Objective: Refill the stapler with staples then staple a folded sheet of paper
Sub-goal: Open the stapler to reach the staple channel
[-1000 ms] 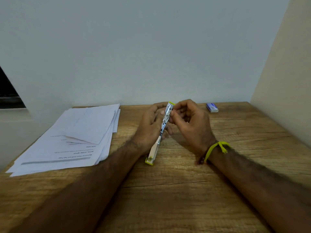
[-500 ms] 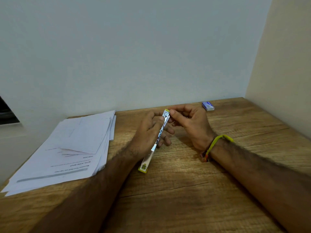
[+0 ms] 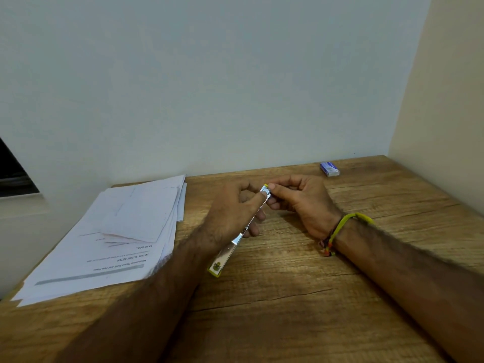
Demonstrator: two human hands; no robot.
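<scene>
Head view: our left hand point(image 3: 230, 213) grips the stapler point(image 3: 237, 239) above the counter point(image 3: 288, 297) — our right hand point(image 3: 301, 200), shifted, now pinches its far tip; we judge refilling underway, staple box point(image 3: 329, 169) untouched.

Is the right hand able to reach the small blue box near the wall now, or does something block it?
Probably yes. The small blue box lies apart on bare table just beyond the right hand, with nothing between. But that hand pinches the stapler tip and must release first.
</scene>
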